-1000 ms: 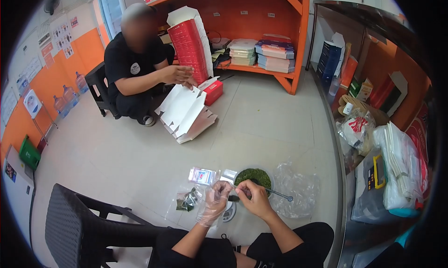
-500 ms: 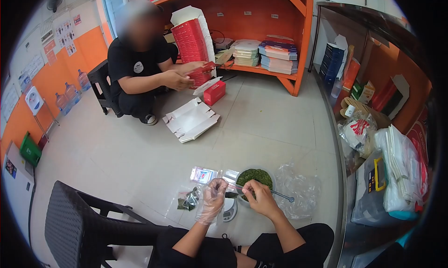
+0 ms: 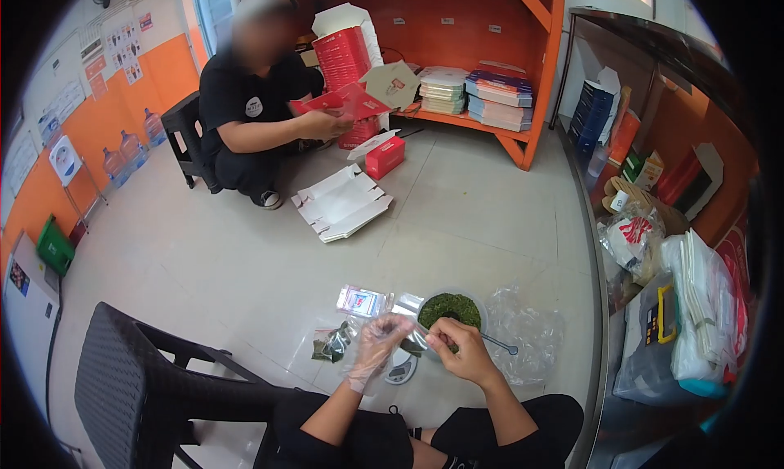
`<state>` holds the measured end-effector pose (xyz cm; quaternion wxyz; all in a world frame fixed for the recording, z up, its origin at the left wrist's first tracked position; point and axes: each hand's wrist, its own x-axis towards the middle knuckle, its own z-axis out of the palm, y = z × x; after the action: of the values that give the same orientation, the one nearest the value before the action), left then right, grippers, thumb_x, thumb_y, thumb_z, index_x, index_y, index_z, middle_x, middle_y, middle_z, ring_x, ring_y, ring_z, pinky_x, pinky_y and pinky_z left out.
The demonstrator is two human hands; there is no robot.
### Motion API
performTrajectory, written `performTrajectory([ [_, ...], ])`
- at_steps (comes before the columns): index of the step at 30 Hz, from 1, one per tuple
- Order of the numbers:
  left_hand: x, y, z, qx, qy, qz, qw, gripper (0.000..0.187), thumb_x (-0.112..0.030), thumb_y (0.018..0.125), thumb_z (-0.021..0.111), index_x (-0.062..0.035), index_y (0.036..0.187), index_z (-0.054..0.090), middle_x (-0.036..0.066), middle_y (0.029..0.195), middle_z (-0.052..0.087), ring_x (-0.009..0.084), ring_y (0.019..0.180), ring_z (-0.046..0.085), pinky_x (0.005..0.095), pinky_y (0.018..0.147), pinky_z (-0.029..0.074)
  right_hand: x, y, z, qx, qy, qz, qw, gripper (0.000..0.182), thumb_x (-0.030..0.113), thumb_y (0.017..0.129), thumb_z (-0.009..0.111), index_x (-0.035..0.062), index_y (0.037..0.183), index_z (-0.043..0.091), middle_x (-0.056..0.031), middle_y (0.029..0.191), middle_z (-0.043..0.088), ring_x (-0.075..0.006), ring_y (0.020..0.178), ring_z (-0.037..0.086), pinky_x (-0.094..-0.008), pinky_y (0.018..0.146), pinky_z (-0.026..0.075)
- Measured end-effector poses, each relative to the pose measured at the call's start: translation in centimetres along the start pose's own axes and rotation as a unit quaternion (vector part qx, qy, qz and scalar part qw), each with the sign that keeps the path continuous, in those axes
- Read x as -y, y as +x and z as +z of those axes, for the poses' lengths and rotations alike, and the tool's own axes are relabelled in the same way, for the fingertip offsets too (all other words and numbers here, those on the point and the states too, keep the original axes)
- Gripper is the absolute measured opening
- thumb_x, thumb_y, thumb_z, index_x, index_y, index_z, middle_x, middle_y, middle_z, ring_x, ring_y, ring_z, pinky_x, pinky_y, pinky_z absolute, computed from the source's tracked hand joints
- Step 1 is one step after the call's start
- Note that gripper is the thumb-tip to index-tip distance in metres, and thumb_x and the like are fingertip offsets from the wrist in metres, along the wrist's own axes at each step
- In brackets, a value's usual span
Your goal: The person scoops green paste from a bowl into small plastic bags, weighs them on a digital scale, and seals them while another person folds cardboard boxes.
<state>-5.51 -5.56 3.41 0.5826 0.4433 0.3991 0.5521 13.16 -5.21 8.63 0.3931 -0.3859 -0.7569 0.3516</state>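
My left hand (image 3: 380, 342), in a clear plastic glove, pinches one side of a small clear plastic bag (image 3: 417, 336). My right hand (image 3: 460, 350), bare, pinches the bag's other side. Dark green bits show low in it. Just beyond my right hand stands a round tub of chopped green leaves (image 3: 449, 305), with a long-handled spoon (image 3: 505, 346) sticking out to the right. A small digital scale (image 3: 400, 372) lies below the bag, partly covered. Left of my gloved hand is a clear bag of dark green pieces (image 3: 331, 344). Behind it lies a printed plastic packet (image 3: 362, 301).
Crumpled clear plastic (image 3: 527, 338) lies right of the tub. A black stool (image 3: 147, 379) stands at my left. Ahead, a squatting co-worker (image 3: 257, 109) holds a red carton (image 3: 347, 103) near flattened white cartons (image 3: 343, 203). A metal shelf (image 3: 590, 248) runs along the right.
My hands stay close together on the bag, my right hand tilting slightly. The co-worker has raised and unfolded the red carton. The view has shifted slightly.
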Motion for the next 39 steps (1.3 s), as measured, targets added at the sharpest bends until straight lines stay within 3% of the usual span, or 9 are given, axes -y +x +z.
performTrajectory([
  [6, 0.0, 0.8, -1.8, -0.126, 0.03, 0.061, 0.99, 0.013, -0.015, 0.087, 0.069, -0.0025, 0.087, 0.068, 0.002, 0.085, 0.065, 0.0068, 0.081, 0.055, 0.0236, 0.072, 0.044, 0.0, -0.4, 1.2, 0.005, 0.009, 0.001, 1.0, 0.011, 0.007, 0.087, 0.062, -0.0004, 0.08, 0.057, -0.0056, 0.067, 0.054, -0.0122, 0.059, 0.05, -0.0268, 0.055, 0.041],
  [10, -4.0, 1.0, -9.8, -0.449, -0.041, 0.141, 0.881, 0.018, -0.02, 0.091, 0.065, -0.0031, 0.095, 0.064, 0.001, 0.085, 0.06, 0.0085, 0.079, 0.053, 0.0235, 0.075, 0.043, 0.7, -1.1, 2.9, 0.071, -0.006, 0.048, 0.996, 0.01, 0.008, 0.087, 0.06, -0.0011, 0.082, 0.061, -0.0107, 0.069, 0.059, -0.0195, 0.059, 0.057, -0.0306, 0.057, 0.045],
  [12, -5.1, -0.2, -13.2, -0.426, -0.061, 0.266, 0.863, 0.018, -0.02, 0.092, 0.063, -0.0044, 0.101, 0.061, -0.001, 0.088, 0.059, 0.0086, 0.08, 0.054, 0.0233, 0.076, 0.043, -0.9, -1.3, 6.0, 0.103, -0.042, 0.019, 0.994, 0.011, 0.009, 0.087, 0.06, -0.0013, 0.083, 0.064, -0.0115, 0.07, 0.062, -0.0189, 0.06, 0.061, -0.03, 0.058, 0.047],
  [19, -5.2, -1.1, -14.7, -0.465, -0.195, 0.262, 0.823, 0.018, -0.024, 0.093, 0.06, -0.0085, 0.102, 0.061, -0.003, 0.09, 0.058, 0.0086, 0.084, 0.054, 0.0242, 0.08, 0.043, -8.4, 0.9, 18.6, 0.021, 0.237, 0.301, 0.923, 0.017, 0.009, 0.089, 0.055, -0.0023, 0.091, 0.067, -0.0197, 0.08, 0.069, -0.0364, 0.07, 0.066, -0.0377, 0.064, 0.051],
  [21, -4.8, -1.0, -14.8, -0.435, -0.234, 0.238, 0.836, 0.019, -0.025, 0.093, 0.059, -0.0086, 0.103, 0.061, -0.003, 0.089, 0.058, 0.0086, 0.083, 0.054, 0.0243, 0.081, 0.043, -9.8, 2.0, 19.7, -0.034, -0.093, 0.247, 0.964, 0.016, 0.001, 0.085, 0.053, -0.0037, 0.092, 0.067, -0.0222, 0.086, 0.067, -0.0382, 0.075, 0.064, -0.0415, 0.073, 0.051],
  [24, -4.8, -0.8, -14.3, -0.426, -0.262, 0.215, 0.839, 0.021, -0.023, 0.093, 0.06, -0.0052, 0.104, 0.061, -0.001, 0.09, 0.059, 0.0085, 0.084, 0.055, 0.0242, 0.08, 0.043, -15.1, 4.2, 19.7, -0.153, -0.229, 0.12, 0.954, 0.016, -0.002, 0.082, 0.051, -0.0051, 0.089, 0.066, -0.0238, 0.093, 0.066, -0.0439, 0.083, 0.063, -0.0467, 0.078, 0.05],
  [28, -5.0, -0.6, -14.4, -0.425, -0.277, 0.214, 0.835, 0.021, -0.023, 0.093, 0.06, -0.0055, 0.103, 0.061, 0.0, 0.089, 0.059, 0.0085, 0.084, 0.055, 0.0241, 0.08, 0.043, -20.1, 6.2, 18.7, -0.137, -0.292, 0.123, 0.939, 0.015, -0.001, 0.08, 0.054, -0.0055, 0.088, 0.065, -0.0249, 0.094, 0.065, -0.0433, 0.085, 0.064, -0.0463, 0.079, 0.051],
  [30, -5.0, -0.7, -14.4, -0.422, -0.271, 0.209, 0.839, 0.02, -0.023, 0.093, 0.059, -0.0055, 0.102, 0.061, 0.0, 0.089, 0.059, 0.0082, 0.083, 0.055, 0.0242, 0.08, 0.043, -21.1, 6.4, 18.8, -0.019, -0.348, 0.217, 0.912, 0.017, -0.001, 0.078, 0.055, -0.0058, 0.09, 0.066, -0.0256, 0.093, 0.065, -0.0421, 0.084, 0.064, -0.0454, 0.078, 0.052],
  [39, -4.0, 0.1, -14.0, -0.42, -0.284, 0.194, 0.84, 0.02, -0.021, 0.091, 0.063, -0.0041, 0.102, 0.062, 0.0, 0.089, 0.059, 0.009, 0.081, 0.055, 0.0227, 0.073, 0.045, -21.1, 6.9, 18.3, 0.0, -0.363, 0.185, 0.913, 0.013, -0.003, 0.081, 0.055, -0.0062, 0.079, 0.067, -0.022, 0.094, 0.063, -0.0352, 0.091, 0.064, -0.0415, 0.077, 0.054],
])
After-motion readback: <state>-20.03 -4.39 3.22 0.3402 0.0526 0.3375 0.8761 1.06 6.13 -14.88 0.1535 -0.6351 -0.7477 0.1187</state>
